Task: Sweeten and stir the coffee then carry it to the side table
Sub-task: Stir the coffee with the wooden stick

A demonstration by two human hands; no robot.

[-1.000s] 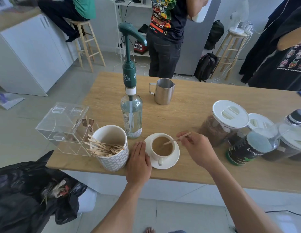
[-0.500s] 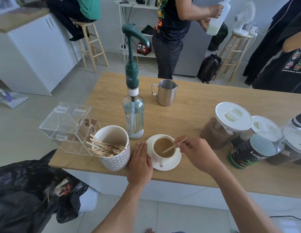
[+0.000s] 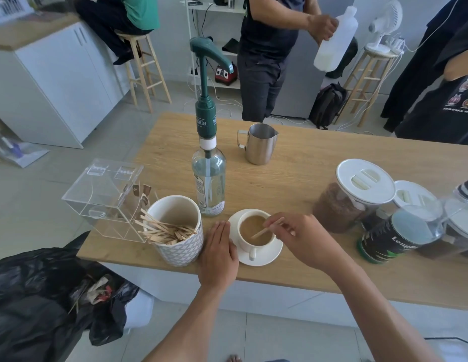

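A white coffee cup (image 3: 249,247) holding milky coffee stands on a white saucer (image 3: 273,253) near the front edge of the wooden table (image 3: 293,184). My right hand (image 3: 303,237) pinches a wooden stir stick (image 3: 268,228) whose lower end dips into the coffee. Lying flat on the table, my left hand (image 3: 219,254) touches the saucer's left rim, fingers together and holding nothing. A clear syrup bottle (image 3: 208,176) with a tall green pump stands just behind the cup.
A patterned white pot (image 3: 179,246) of wooden sticks and a clear acrylic box (image 3: 104,197) sit to the left. A steel pitcher (image 3: 260,147) stands behind. Lidded jars (image 3: 353,194) and a dark can (image 3: 387,239) crowd the right. Black rubbish bag (image 3: 39,304) lower left. A person stands beyond the table.
My right hand has moved left and down, lowering the stick deeper into the cup. The left hand has stayed beside the saucer. The person behind has raised a white bottle.
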